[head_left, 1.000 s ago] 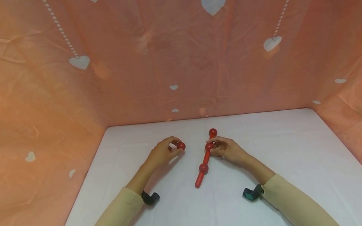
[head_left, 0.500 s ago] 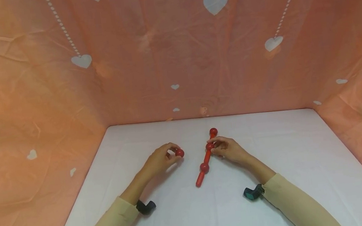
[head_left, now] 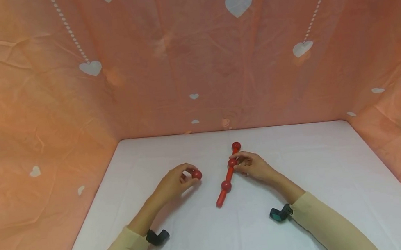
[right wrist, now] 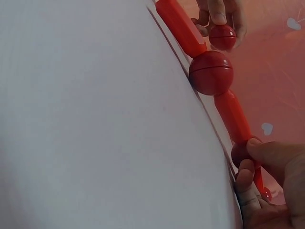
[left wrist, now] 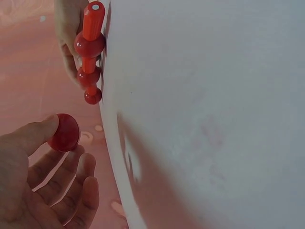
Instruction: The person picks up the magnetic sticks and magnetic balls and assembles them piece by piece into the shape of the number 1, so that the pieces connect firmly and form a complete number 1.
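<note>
Your left hand (left wrist: 35,181), lower left: thumb and curled fingers pinch a red ball (left wrist: 63,132). Upper left: a red rod with three balls (left wrist: 89,50) lies on the white table (left wrist: 214,114), your right hand (left wrist: 66,28) touching its far side. Pink backdrop (left wrist: 28,86) beyond.

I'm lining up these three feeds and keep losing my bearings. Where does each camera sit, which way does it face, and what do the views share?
Head: worn on the head, looking forward and down at the white table; shows both sleeves, left hand and right hand.
Left wrist: beside the left palm, facing across the table; shows left fingers pinching a red ball.
Right wrist: low at the right hand, looking along the red rod; shows right fingers on it.
Shared: rod and ball appear in all three views.
</note>
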The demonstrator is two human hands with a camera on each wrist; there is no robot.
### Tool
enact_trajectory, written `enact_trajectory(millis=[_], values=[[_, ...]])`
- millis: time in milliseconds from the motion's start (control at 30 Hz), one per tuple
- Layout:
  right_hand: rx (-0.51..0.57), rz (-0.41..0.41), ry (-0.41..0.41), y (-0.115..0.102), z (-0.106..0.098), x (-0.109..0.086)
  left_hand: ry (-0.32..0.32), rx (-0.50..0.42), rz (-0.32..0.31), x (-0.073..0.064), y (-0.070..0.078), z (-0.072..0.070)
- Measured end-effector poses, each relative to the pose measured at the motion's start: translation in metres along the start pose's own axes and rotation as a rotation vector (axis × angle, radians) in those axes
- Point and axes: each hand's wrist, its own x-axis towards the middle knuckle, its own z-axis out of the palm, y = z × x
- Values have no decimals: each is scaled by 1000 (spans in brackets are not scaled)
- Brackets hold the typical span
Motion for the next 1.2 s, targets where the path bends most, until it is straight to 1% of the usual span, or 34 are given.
enact_trajectory(millis=[133, 233, 367, 600, 733, 933, 1200], values=[[-9, 21, 0, -1, 1, 0, 0, -1, 4, -5, 2, -1], [-24, 18, 1, -1, 1, 1, -5, 1, -1, -10, 3, -1], [-46, 10, 9, -2, 2, 2, -30, -7, 7, -14, 5, 0], [-78, -17, 13, -5, 2, 2, -73, -27, 55, -21, 8, 2], [-118, -32, 25, -7, 3, 1, -95, -17, 63, -24, 9, 4], [-168, -33, 47, -12, 5, 0, -112, -7, 57, -30, 13, 6], [-246, -45, 81, -12, 5, 1, -146, -2, 74, -35, 12, 9]])
